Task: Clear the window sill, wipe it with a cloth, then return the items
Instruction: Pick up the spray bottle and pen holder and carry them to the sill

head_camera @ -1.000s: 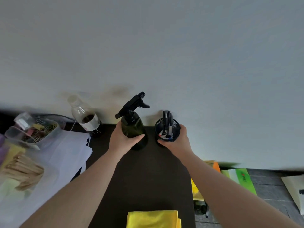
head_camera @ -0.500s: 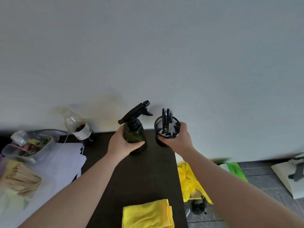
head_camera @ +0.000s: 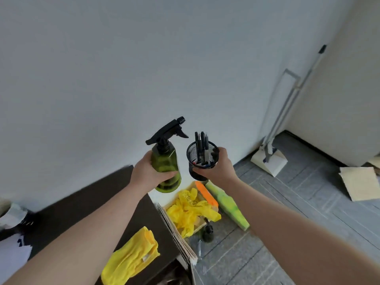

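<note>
My left hand (head_camera: 147,173) grips a green spray bottle (head_camera: 166,165) with a black trigger head, held upright in the air past the right end of the dark table (head_camera: 86,204). My right hand (head_camera: 219,168) holds a black mesh pen holder (head_camera: 200,159) with several pens standing in it, just right of the bottle. A folded yellow cloth (head_camera: 131,258) lies on the table near its front right corner. No window sill is in view.
A white wall fills the background. Right of the table, a box holds yellow bags (head_camera: 191,210), with a green and orange package (head_camera: 226,204) beside it on the grey floor. A dustpan and broom (head_camera: 269,161) lean in the corner. A bottle (head_camera: 14,219) stands at far left.
Both hands lifted the spray bottle and pen holder off the table and carried them right. My view has swung right, bringing the floor and corner into sight.
</note>
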The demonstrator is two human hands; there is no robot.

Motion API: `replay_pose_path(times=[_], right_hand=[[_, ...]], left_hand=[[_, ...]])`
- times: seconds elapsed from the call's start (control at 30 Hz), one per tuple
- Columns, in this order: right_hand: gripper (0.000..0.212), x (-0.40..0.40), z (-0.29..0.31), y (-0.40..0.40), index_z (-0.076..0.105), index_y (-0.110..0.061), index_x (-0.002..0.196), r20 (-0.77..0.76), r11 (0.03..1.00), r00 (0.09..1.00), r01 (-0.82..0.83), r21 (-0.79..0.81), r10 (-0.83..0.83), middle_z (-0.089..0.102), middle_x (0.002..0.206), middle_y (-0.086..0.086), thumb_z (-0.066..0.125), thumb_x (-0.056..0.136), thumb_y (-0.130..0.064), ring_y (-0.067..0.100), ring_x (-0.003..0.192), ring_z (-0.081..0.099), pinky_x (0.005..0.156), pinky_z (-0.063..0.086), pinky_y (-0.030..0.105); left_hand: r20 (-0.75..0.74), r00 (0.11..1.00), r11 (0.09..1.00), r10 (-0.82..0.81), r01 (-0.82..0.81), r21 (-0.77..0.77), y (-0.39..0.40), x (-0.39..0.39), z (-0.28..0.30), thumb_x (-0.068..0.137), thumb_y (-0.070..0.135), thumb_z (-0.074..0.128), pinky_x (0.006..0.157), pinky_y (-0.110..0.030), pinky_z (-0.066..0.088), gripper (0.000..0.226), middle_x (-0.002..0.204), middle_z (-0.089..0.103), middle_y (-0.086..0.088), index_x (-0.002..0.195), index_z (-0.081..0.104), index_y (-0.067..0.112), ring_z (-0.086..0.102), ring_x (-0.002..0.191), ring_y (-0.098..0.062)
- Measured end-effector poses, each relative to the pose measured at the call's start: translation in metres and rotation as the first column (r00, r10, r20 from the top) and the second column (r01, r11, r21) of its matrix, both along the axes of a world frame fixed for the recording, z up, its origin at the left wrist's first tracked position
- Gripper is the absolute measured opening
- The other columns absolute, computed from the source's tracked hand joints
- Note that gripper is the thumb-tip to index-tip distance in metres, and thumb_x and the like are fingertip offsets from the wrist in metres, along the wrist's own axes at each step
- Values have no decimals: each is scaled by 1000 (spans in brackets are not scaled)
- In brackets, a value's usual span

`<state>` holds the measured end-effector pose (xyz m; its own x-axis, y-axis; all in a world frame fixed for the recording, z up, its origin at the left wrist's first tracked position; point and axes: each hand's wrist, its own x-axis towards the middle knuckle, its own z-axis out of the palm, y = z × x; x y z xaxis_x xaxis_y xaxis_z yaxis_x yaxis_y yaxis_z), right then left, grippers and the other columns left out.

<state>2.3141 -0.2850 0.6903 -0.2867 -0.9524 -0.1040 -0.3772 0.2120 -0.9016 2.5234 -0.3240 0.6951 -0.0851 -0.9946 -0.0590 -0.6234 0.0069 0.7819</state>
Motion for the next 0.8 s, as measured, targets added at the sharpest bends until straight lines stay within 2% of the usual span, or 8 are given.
replay_pose_path(times=[0.17, 0.23, 0.43, 0.53, 0.67, 0.8], right_hand=[[79, -114, 10, 57, 39, -11, 126, -31, 979, 979, 202, 11, -202, 50, 105, -5, 85, 65, -30, 17, 97, 52, 80, 44, 28], [77, -166, 13, 82, 40, -12, 124, -35, 962, 961, 274, 8, -273, 52, 105, -4, 86, 64, -30, 19, 101, 55, 85, 48, 31], [82, -334, 15, 169, 37, -13, 129, -17, 898, 899, 437, 46, -437, 53, 113, -1, 86, 65, -27, 13, 99, 48, 87, 45, 29], [82, -413, 13, 215, 37, -12, 128, -35, 863, 865, 502, 61, -500, 51, 110, -2, 87, 64, -27, 15, 101, 49, 89, 45, 30], [80, -511, 7, 275, 38, -13, 126, -52, 802, 805, 593, 75, -591, 51, 109, -1, 86, 64, -29, 19, 106, 52, 93, 47, 35], [80, -608, -3, 321, 39, -14, 126, -38, 708, 711, 703, 76, -702, 54, 116, 0, 87, 63, -29, 20, 109, 53, 93, 49, 35]], left_hand=[[21, 980, 980, -199, 199, 3, 22, -127, 16, 58, 36, 87, 90, -33, 47, 75, 105, 56, 11, 123, 50, 26, 57, 102, -19], [15, 963, 963, -269, 269, 15, 33, -182, 20, 58, 35, 87, 90, -33, 47, 74, 108, 58, 9, 122, 52, 23, 56, 104, -18], [29, 875, 875, -484, 482, 51, 83, -358, 22, 57, 37, 88, 87, -27, 45, 66, 104, 60, 10, 112, 56, 23, 56, 98, -12], [21, 834, 833, -552, 550, 62, 111, -451, 17, 56, 36, 88, 87, -27, 45, 59, 107, 63, 6, 106, 57, 26, 58, 99, -13], [7, 732, 730, -681, 679, 73, 151, -574, 8, 52, 42, 88, 94, -35, 48, 56, 103, 62, 12, 97, 56, 33, 59, 103, -14], [13, 604, 602, -797, 792, 101, 183, -699, 1, 53, 48, 86, 93, -36, 48, 70, 108, 62, 11, 112, 55, 28, 57, 105, -14]])
